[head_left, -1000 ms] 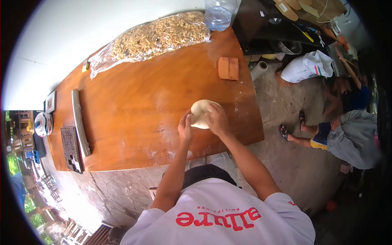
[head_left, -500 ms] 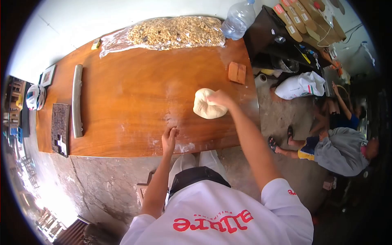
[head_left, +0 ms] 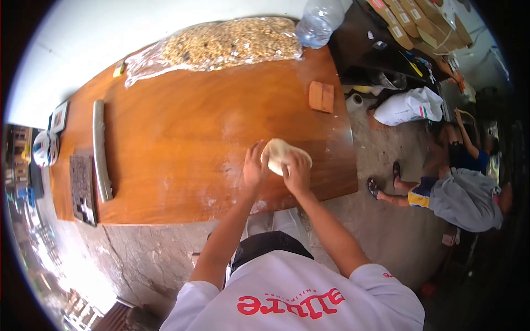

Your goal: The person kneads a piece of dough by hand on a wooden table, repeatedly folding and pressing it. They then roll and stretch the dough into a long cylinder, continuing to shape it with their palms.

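Observation:
A pale, rounded lump of dough (head_left: pixel 277 148) rests on the wooden table in front of me. My right hand (head_left: pixel 298 172) grips its near right side, fingers bent over the top and partly hiding it. At the left edge of the dough is my left hand (head_left: pixel 254 165), its fingers stretched out away from me and holding nothing. White flour smudges mark the table's near edge around both hands.
The wooden table (head_left: pixel 182 127) carries a long wrapped roll (head_left: pixel 100 149) and a dark carved board (head_left: pixel 83 187) at left. A clear bag of golden flakes (head_left: pixel 232 44) and a water jug (head_left: pixel 320 23) stand at the back, a reddish block (head_left: pixel 321 96) at right. People sit beyond the right edge.
My left hand has moved up from the table's near edge to the dough. The right hand has come from the dough's far right round to its near side, and the dough is slightly nearer.

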Demonstrator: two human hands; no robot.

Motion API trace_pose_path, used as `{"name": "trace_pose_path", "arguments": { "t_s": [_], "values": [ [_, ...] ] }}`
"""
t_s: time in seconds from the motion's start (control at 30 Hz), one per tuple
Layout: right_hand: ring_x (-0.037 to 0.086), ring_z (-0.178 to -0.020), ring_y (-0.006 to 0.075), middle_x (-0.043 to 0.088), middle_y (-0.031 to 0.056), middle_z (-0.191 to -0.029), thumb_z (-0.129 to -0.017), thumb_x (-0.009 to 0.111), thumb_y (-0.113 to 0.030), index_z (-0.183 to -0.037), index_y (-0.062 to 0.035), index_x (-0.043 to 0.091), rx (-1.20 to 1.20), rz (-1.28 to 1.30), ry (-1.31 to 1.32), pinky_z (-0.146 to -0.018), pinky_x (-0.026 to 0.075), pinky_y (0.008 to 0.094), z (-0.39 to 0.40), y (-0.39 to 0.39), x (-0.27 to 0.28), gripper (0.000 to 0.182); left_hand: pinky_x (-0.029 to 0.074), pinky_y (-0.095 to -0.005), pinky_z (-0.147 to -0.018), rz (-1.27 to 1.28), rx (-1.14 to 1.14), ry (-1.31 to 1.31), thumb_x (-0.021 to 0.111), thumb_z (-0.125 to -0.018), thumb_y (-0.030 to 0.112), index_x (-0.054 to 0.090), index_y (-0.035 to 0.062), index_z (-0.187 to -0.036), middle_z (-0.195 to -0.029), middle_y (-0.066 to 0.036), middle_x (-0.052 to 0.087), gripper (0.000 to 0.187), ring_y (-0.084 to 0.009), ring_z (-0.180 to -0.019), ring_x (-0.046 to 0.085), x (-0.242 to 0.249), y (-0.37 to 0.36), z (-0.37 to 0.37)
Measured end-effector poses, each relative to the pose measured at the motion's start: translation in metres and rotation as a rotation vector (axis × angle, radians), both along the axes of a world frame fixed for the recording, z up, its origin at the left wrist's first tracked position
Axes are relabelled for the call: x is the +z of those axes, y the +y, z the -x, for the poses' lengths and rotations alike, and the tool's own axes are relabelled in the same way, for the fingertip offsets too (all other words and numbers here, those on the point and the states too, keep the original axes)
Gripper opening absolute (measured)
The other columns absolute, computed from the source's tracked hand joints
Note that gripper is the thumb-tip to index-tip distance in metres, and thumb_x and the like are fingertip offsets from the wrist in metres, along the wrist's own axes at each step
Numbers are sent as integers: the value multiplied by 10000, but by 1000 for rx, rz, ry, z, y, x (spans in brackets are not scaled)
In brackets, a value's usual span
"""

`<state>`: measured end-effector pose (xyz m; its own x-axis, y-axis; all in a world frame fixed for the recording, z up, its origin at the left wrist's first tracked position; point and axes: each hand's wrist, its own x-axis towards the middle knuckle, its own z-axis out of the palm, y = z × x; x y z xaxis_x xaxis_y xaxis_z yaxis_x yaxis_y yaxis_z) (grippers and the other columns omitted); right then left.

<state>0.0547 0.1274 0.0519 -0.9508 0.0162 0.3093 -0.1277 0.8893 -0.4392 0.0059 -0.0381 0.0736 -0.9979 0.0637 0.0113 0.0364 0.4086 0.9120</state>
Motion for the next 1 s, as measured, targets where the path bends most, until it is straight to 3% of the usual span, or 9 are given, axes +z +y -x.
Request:
{"name": "trace_pose_path", "arguments": {
  "t_s": [0.13,0.23,0.33,0.4,0.47,0.7,0.8,0.83,1.0],
  "values": [
    [452,-1336,428,503,224,-1426,-976,504,-265,-1354,-29,536,-5,30,-4,-1113,323,558,-62,-4,-4,447,286,-546,-1162,253,-377,353,532,-966,274,528,98,-1418,-1461,-207,463,486,-404,-1400,398,-4,32,-15],
    [429,-1374,419,486,212,-1461,-965,453,-290,-1388,-35,527,-45,12,-76,-1142,272,579,-46,-5,-16,499,235,-558,-1189,229,-292,338,505,-971,284,518,106,-1433,-1474,-217,454,495,-389,-1416,389,-39,38,-19],
    [406,-1391,413,475,219,-1468,-944,447,-299,-1354,-30,552,-47,-15,-145,-1151,243,573,9,5,-17,501,211,-552,-1203,303,-220,208,505,-970,268,530,107,-1427,-1496,-204,443,486,-379,-1421,384,-55,51,27],
    [410,-1397,400,481,191,-1475,-917,466,-298,-1415,-95,529,-20,-45,-83,-1166,237,573,59,21,-18,542,203,-552,-1210,369,-174,150,494,-977,261,533,121,-1433,-1517,-179,435,478,-375,-1432,374,-56,66,66],
    [399,-1405,396,473,188,-1482,-915,465,-292,-1418,-114,530,-15,-54,-136,-1165,240,570,95,30,-15,537,183,-529,-1225,561,-144,197,409,-1013,304,522,135,-1447,-1544,-148,418,479,-345,-1475,318,-54,74,96],
    [374,-1420,373,440,181,-1510,-916,492,-226,-1426,-138,526,-39,-44,-161,-1136,296,539,196,51,-16,519,171,-513,-1237,586,-25,233,432,-1012,277,500,162,-1477,-1587,-145,361,484,-365,-1496,272,-49,90,188],
    [427,-1378,376,479,190,-1475,-928,504,-204,-1399,-120,549,-72,-26,-117,-1116,329,523,208,50,-8,481,185,-503,-1235,563,53,203,412,-1037,320,504,159,-1475,-1595,-155,350,476,-380,-1499,259,-51,94,192],
    [427,-1378,376,479,190,-1475,-928,504,-204,-1399,-120,549,-71,-18,-84,-1116,329,523,206,51,-7,481,199,-510,-1230,544,7,206,400,-1042,331,521,111,-1451,-1591,-195,341,480,-418,-1487,261,-51,93,185],
    [459,-1357,371,525,209,-1424,-1000,476,-235,-1341,-39,581,-58,61,-79,-1119,337,514,143,49,-19,407,194,-508,-1233,499,-216,103,385,-1048,369,436,138,-1513,-1602,-155,336,522,-392,-1499,247,-47,95,127]
  ]
}}
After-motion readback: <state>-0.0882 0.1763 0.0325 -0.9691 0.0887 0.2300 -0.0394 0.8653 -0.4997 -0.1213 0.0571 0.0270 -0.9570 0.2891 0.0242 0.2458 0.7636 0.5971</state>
